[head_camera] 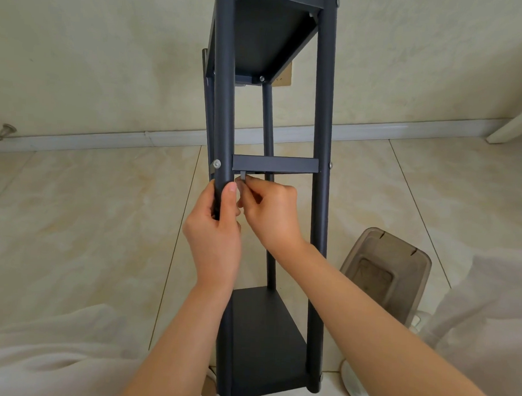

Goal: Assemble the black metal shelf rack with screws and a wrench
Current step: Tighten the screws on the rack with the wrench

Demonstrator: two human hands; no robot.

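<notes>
The black metal shelf rack (323,110) lies tilted in front of me, its long posts running from near to far. A lower shelf (265,341) sits near me, an upper shelf (270,33) far off, and the middle shelf's edge (274,164) crosses between the front posts. My left hand (214,234) grips the left front post just below a silver screw head (216,164). My right hand (272,213) pinches a small dark wrench (243,177) right under the middle shelf's left corner.
A translucent brown plastic bin (388,272) stands on the tiled floor to the right of the rack. A white shoe (354,381) shows near the rack's foot. A baseboard (107,137) runs along the wall, with a metal door stop (6,131) at left.
</notes>
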